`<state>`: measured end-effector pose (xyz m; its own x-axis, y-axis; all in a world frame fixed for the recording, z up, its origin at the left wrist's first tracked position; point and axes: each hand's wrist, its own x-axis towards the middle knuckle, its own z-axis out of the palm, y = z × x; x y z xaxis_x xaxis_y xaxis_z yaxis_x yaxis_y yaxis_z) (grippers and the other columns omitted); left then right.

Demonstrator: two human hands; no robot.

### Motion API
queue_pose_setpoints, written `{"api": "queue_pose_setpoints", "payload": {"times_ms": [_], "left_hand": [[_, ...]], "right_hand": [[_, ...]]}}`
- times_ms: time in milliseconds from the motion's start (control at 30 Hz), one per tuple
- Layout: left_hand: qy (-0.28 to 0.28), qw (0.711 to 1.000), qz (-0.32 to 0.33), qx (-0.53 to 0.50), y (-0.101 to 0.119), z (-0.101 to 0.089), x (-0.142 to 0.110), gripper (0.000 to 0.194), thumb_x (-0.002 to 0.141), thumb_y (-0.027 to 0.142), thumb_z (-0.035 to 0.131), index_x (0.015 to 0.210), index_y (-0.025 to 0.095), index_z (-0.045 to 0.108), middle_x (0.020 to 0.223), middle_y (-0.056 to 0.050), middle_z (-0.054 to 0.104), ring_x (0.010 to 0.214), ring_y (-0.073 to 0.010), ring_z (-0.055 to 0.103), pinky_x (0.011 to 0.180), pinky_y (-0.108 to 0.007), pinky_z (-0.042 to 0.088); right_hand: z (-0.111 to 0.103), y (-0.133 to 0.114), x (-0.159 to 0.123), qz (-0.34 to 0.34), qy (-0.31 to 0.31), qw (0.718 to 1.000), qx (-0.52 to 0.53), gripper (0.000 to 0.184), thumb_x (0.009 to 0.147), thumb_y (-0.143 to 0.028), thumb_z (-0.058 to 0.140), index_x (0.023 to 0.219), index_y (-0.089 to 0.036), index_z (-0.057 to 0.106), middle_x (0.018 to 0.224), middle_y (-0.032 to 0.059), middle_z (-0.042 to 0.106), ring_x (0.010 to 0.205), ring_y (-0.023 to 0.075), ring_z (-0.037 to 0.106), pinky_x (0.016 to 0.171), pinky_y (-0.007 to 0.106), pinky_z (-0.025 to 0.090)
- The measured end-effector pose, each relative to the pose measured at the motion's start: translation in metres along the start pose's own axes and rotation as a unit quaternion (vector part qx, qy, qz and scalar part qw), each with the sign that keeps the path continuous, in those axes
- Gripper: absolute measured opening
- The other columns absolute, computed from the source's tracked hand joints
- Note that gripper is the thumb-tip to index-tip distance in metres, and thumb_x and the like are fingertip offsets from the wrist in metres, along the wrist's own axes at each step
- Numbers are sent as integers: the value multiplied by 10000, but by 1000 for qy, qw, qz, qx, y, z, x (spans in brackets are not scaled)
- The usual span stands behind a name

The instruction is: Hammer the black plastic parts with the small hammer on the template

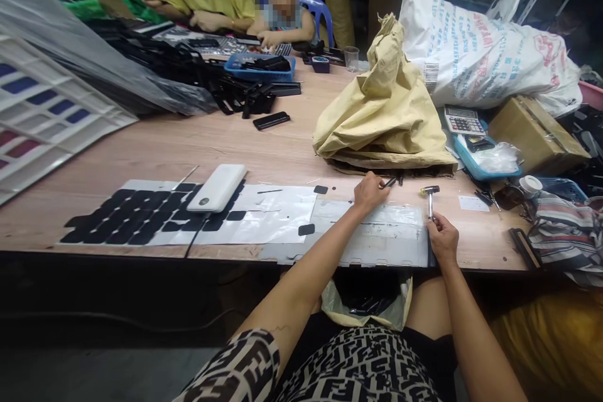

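Note:
My right hand (443, 237) is closed round the handle of a small hammer (429, 191), whose head points up and away from me. At the foot of the yellow sack (384, 107), the fingers of my left hand (370, 191) are closed on a small black piece (390, 183). Another little black piece (401, 181) lies just right of it. Under and in front of my left forearm is a clear plastic sheet (400, 239) at the table edge. To the left, rows of black rounded pads (127, 217) lie on white paper (287, 201), with a white power bank (217, 187) on top.
An open bag (367, 314) with black pieces sits at my lap. On the right are a calculator (464, 120), a blue tray (490, 160) and a cardboard box (539, 135). Black parts (245, 97) are heaped at the back left. Two people work across the table.

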<state>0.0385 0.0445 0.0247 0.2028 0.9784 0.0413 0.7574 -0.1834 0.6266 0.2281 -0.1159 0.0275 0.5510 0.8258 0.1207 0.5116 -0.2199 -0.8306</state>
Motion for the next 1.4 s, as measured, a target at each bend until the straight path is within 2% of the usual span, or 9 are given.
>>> {"api": "queue_pose_setpoints", "payload": {"times_ms": [100, 200, 400, 500, 667, 867, 1033, 1167, 1400], "left_hand": [[-38, 996, 62, -45, -19, -11, -29, 205, 792, 402, 711, 853, 207, 729, 958, -36, 611, 813, -170, 598, 641, -270, 433], [-72, 988, 116, -68, -30, -13, -53, 149, 782, 337, 726, 869, 217, 726, 928, -14, 622, 795, -155, 593, 685, -273, 448], [-15, 983, 175, -59, -32, 2, -66, 168, 819, 297, 703, 973, 232, 726, 937, -20, 636, 926, -186, 603, 838, -325, 452], [-16, 979, 193, -57, -33, 5, -64, 187, 826, 325, 708, 989, 234, 729, 946, -20, 634, 921, -185, 605, 841, -338, 447], [-12, 979, 198, -55, -35, 5, -62, 216, 829, 368, 711, 993, 230, 733, 953, -26, 640, 927, -196, 608, 853, -352, 447], [-27, 979, 175, -100, -37, 6, -59, 176, 827, 306, 697, 983, 226, 717, 945, -19, 680, 920, -194, 617, 856, -344, 461], [-29, 981, 166, -97, -39, 6, -57, 178, 803, 307, 716, 965, 232, 727, 921, -21, 685, 925, -201, 620, 870, -349, 458], [-33, 981, 159, -106, -38, 5, -57, 175, 792, 284, 722, 957, 228, 737, 911, -17, 674, 918, -192, 620, 854, -333, 461], [-29, 980, 152, -125, -36, 2, -59, 152, 781, 249, 726, 930, 228, 751, 902, -13, 668, 889, -176, 620, 833, -314, 465]], "right_hand": [[1, 1, 1, -1, 7, 1000, -3, 455, 740, -399, 605, 1059, -119, 768, 653, -17, 541, 564, 117, 457, 587, 237, 415], [1, 4, 2, -5, 13, 1000, -14, 452, 742, -403, 602, 1060, -127, 769, 659, -15, 554, 570, 119, 464, 598, 239, 419], [0, 5, 2, -11, 11, 999, -31, 478, 747, -414, 587, 1086, -126, 762, 677, -1, 585, 589, 130, 488, 619, 249, 429], [-1, 1, 1, -7, 8, 999, -30, 482, 745, -431, 602, 1083, -128, 762, 697, 3, 590, 597, 129, 488, 627, 250, 430], [-2, -2, 0, -2, -4, 1000, -19, 480, 742, -437, 625, 1078, -124, 761, 692, -1, 581, 585, 122, 471, 611, 247, 431], [-8, -12, -20, -106, 4, 993, -58, 399, 789, -362, 605, 1091, -147, 751, 776, 24, 643, 620, 133, 523, 658, 259, 475], [-9, -24, -47, -162, -43, 983, -73, 357, 831, -337, 586, 1102, -158, 734, 764, 20, 636, 613, 134, 536, 637, 256, 480], [-6, -23, -60, -190, -66, 974, -103, 337, 840, -325, 568, 1090, -169, 731, 745, 22, 632, 623, 145, 550, 637, 264, 483], [-1, -25, -69, -259, -37, 958, -117, 320, 865, -286, 560, 1120, -169, 716, 795, 50, 673, 647, 163, 580, 649, 287, 501]]}}
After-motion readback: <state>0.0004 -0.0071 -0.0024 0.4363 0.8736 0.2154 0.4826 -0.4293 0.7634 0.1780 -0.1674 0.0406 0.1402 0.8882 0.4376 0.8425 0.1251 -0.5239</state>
